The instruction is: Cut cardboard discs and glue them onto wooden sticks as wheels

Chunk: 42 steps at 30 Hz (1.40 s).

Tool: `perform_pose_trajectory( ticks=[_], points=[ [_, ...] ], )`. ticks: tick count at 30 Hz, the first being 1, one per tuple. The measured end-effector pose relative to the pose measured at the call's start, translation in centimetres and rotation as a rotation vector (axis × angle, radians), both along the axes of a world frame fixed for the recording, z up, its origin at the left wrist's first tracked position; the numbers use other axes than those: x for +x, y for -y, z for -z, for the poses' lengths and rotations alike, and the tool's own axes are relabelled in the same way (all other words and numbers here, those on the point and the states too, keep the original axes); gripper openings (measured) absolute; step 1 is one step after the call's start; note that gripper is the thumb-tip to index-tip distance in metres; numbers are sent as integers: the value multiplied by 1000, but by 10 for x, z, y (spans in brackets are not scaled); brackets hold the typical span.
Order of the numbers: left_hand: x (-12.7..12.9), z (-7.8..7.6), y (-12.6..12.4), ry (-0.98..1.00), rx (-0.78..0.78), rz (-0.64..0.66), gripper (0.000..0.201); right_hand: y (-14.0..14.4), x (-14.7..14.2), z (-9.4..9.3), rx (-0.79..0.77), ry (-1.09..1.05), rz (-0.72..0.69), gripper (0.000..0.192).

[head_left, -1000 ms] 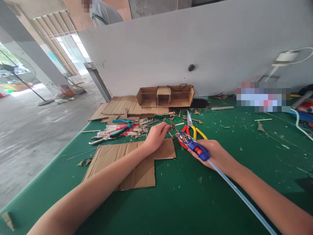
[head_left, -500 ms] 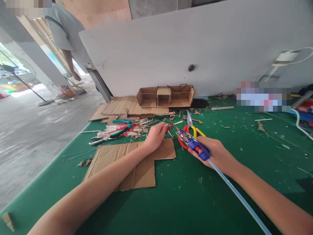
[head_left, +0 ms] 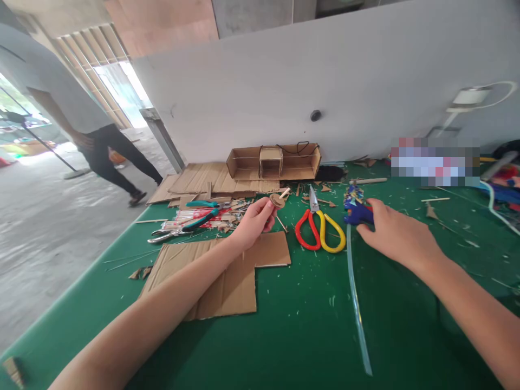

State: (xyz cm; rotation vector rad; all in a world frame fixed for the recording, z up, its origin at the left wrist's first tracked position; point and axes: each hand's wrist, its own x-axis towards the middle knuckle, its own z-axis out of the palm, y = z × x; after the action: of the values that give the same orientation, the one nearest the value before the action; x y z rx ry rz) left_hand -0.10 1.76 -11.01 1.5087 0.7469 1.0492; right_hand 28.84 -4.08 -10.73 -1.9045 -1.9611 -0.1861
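My left hand [head_left: 254, 222] is raised a little above the green table [head_left: 309, 325] and pinches a small round cardboard disc on a thin wooden stick [head_left: 278, 200]. My right hand [head_left: 396, 235] rests its fingers on a blue patterned glue gun [head_left: 354, 208] that stands on the table to the right. A long clear glue stick [head_left: 355, 292] trails from the gun toward me. Red and yellow scissors [head_left: 319, 227] lie between my two hands.
A notched cardboard sheet [head_left: 219, 273] lies under my left forearm. Teal-handled pliers [head_left: 184, 222], sticks and scraps lie at the left. An open cardboard box frame [head_left: 274, 161] stands against the grey wall. A person [head_left: 93, 141] walks on the floor at far left. Cables lie at far right.
My right hand moved the glue gun right, away from the scissors, and set it upright on the table. My left hand lifted the disc on its stick. The person walked further left.
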Motion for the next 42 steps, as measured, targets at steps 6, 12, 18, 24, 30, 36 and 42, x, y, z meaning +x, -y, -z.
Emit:
perform_pose_trajectory(
  ticks=[6, 12, 18, 24, 30, 36, 42],
  points=[
    [-2, -6, 8, 84, -179, 279, 31, 3, 13, 8, -61, 260, 211, 30],
    [0, -8, 13, 98, -216, 404, 31, 17, -24, -28, 201, 93, -102, 39],
    [0, -10, 13, 67, -210, 412, 33, 36, -72, -77, 72, -119, -627, 34],
    [0, -12, 13, 74, -232, 409, 34, 24, -92, -98, 33, -11, -817, 20],
    [-2, -11, 10, 37, -257, 391, 34, 13, -97, -93, 53, 36, -794, 5],
    [-4, -7, 9, 30, -304, 474, 30, 11, -97, -87, -16, 59, -840, 15],
    [-3, -4, 11, 102, -373, 491, 31, 5, -95, -79, -14, 81, -875, 23]
  ],
)
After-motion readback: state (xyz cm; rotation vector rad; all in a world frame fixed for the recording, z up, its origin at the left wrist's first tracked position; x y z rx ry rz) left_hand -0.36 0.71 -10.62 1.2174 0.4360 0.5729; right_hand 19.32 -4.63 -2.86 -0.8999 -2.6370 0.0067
